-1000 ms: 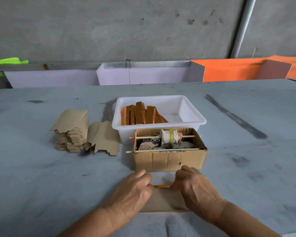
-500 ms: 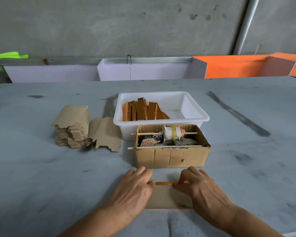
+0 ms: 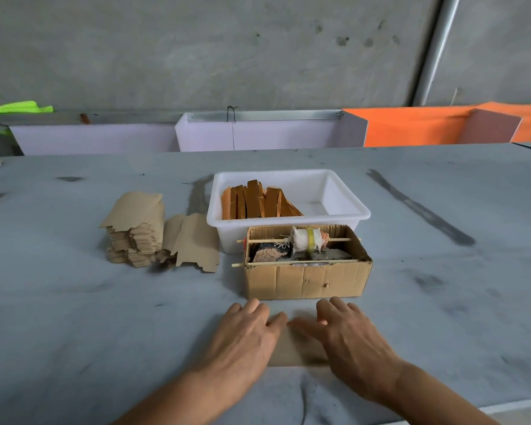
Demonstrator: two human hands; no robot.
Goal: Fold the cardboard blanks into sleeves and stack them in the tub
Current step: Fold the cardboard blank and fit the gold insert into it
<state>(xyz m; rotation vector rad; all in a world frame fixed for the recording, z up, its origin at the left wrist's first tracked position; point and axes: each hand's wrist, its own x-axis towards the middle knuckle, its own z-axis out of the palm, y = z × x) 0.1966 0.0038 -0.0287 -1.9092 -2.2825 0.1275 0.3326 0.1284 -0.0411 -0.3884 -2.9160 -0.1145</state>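
Both hands' fingers (image 3: 252,308) flat, outspread on the blank (image 3: 298,348), just short of the cardboard box (image 3: 307,279).

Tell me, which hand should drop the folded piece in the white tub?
Probably the right hand. The tub's empty space is on the right; sleeves fill its left. Both hands press the cardboard, so either could.

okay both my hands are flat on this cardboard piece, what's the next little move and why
Probably lift the piece and carry it to the tub. Both hands, left and right, press it flat with straight fingers, so the fold looks creased. The tub's right half is bare beside the standing sleeves.
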